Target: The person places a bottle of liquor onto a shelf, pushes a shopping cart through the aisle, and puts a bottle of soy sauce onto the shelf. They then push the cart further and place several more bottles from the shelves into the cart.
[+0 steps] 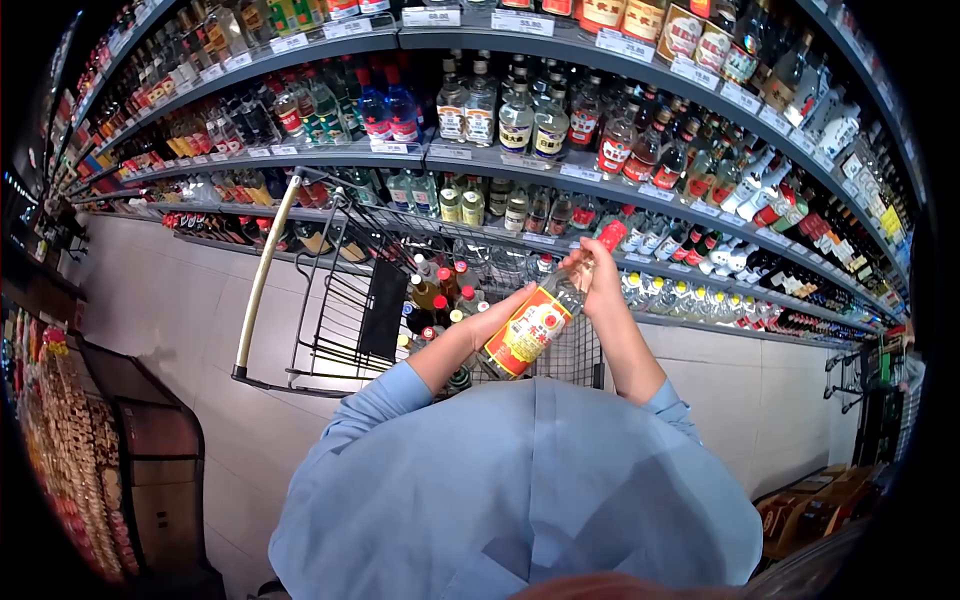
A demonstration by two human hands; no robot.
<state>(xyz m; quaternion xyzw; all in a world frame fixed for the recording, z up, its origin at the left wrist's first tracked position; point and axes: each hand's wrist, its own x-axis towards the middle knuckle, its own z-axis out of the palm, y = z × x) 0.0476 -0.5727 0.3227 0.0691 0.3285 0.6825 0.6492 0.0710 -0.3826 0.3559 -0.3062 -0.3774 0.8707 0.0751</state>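
Observation:
A clear glass bottle [527,333] with a red-and-yellow label and a red cap is held tilted in front of my body, its cap toward the upper right. My left hand [503,318] is closed around the lower part, beside the label. Around the neck, just below the cap, the fingers of my right hand [593,277] are wrapped. Beneath the bottle is a black wire shopping cart [330,290]. Several bottles [440,300] with red, white and yellow caps stand in it, left of the held bottle.
Curved-looking shelves [500,160] full of bottles, with price tags along their edges, stretch across the front. The cart's pale handle [265,270] is at the left. A display of packaged goods [75,450] stands at the far left, and boxes [815,510] lie at the lower right.

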